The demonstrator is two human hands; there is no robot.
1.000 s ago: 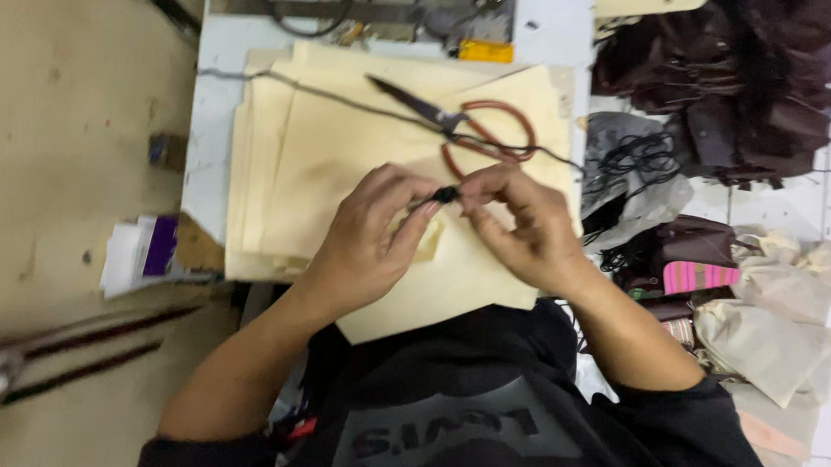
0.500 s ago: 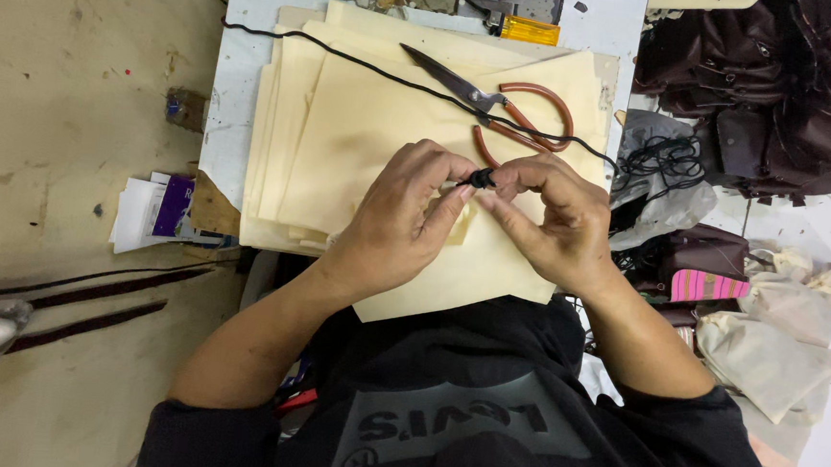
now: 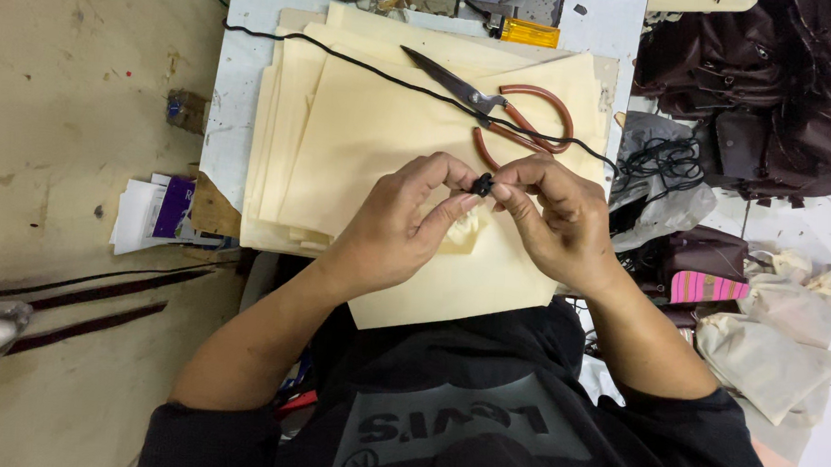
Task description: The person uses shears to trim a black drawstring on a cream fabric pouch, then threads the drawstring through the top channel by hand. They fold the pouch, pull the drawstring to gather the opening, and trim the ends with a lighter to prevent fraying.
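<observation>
Two hands meet over a small black toggle (image 3: pixel 482 184), pinched between the fingertips of both just above a stack of cream fabric (image 3: pixel 364 134) on a white table (image 3: pixel 237 78). The left hand (image 3: pixel 399 225) curls its fingers narrowly, thumb and forefinger closed on the toggle's left side; the right hand (image 3: pixel 556 218) grips it from the right, fingers bent tight. Under the hands a bunched bit of cream cloth (image 3: pixel 462 229) shows, touching the left thumb; whether it is joined to the toggle cannot be told.

A black cord (image 3: pixel 368 65) runs across the fabric from the table's left edge toward the right, passing over a pair of scissors (image 3: pixel 500 109) with reddish-brown handles that lies on the stack beyond the hands. The cord ends in a loose black tangle (image 3: pixel 668 162) at the table's right edge. A yellow lighter (image 3: pixel 530 33) sits at the far side of the table.

To the right, dark brown bags (image 3: pixel 771 82) are heaped well apart from the hands, with pale cloth pouches (image 3: pixel 775 332) nearer the person. To the left, papers (image 3: pixel 152 213) lie on the floor beside the table.
</observation>
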